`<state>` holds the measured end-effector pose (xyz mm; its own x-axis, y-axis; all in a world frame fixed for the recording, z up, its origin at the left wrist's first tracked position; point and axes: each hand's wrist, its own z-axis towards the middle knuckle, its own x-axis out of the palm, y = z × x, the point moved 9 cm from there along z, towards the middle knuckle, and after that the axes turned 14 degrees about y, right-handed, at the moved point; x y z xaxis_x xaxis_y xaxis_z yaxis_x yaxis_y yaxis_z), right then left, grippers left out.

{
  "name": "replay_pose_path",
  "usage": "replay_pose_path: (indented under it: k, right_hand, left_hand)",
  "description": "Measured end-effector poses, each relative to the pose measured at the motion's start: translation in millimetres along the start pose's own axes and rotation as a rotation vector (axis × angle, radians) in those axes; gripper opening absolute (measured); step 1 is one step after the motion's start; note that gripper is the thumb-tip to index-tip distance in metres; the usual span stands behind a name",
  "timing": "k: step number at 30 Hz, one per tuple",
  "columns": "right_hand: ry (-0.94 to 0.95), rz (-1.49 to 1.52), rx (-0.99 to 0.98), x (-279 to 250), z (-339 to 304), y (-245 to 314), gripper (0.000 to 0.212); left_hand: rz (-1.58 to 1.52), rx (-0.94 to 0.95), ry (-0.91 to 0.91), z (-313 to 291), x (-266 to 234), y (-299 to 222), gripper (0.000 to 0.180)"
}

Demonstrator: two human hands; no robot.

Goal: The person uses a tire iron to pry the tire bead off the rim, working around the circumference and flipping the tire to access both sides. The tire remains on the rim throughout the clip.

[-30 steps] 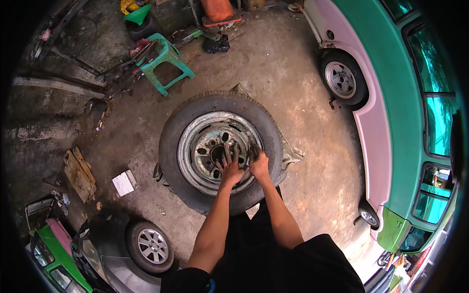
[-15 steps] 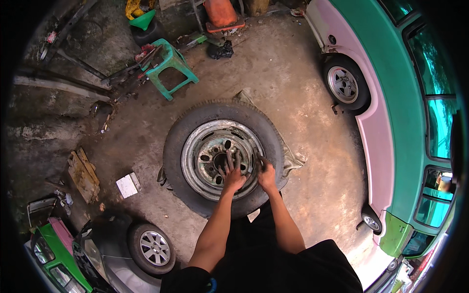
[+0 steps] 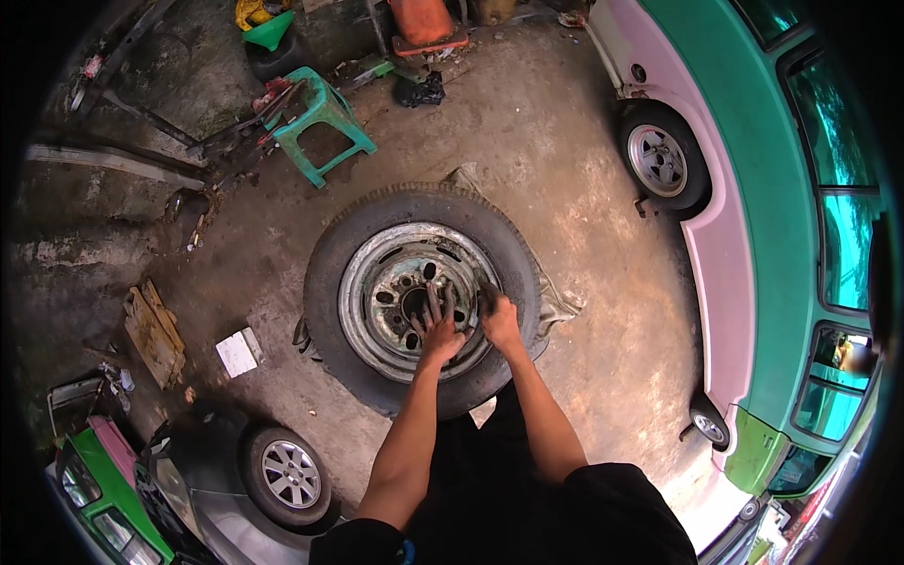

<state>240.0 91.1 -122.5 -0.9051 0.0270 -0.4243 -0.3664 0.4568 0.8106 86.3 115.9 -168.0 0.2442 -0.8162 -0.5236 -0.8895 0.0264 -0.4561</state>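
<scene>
A car wheel lies flat in front of me, a worn black tyre (image 3: 325, 282) around a grimy, silvery steel rim (image 3: 355, 311) with oval and round holes. My left hand (image 3: 440, 335) rests on the rim's centre plate beside the hub hole, its darkened fingers spread and pointing away from me. At the right inner edge of the rim is my right hand (image 3: 500, 325), its fingers curled and pressed together against the metal. Whatever sits in those fingers, if anything, is dark and too small to tell. A crumpled grey cloth (image 3: 557, 306) shows from beneath the tyre.
On the right stands a green and pink van (image 3: 730, 235). A green plastic stool (image 3: 325, 118) is at the far left, with an orange traffic cone (image 3: 421, 24) beyond. Wooden boards (image 3: 155, 334) and a white box (image 3: 238, 353) lie left; a car wheel (image 3: 289, 476) is near left.
The whole view has shifted slightly, with the scene sitting a little further left and up. Both hands stay at nearly the same places on the rim, the right one turned slightly.
</scene>
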Motion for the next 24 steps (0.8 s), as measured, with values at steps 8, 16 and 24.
replay_pose_path:
  k: [8, 16, 24]
  right_hand:
    - [0.058, -0.113, 0.045, 0.5, 8.6, 1.2, 0.034]
    - [0.083, -0.079, 0.01, -1.3, -6.9, 0.5, 0.036]
    - [0.158, -0.232, 0.028, 0.8, 9.4, 11.0, 0.044]
  left_hand:
    - [0.015, -0.022, 0.003, -0.5, -2.0, -1.3, 0.106]
    - [0.0, -0.001, 0.005, 0.8, 3.1, 1.5, 0.11]
    - [0.007, -0.001, -0.015, 0.3, 0.0, -0.6, 0.11]
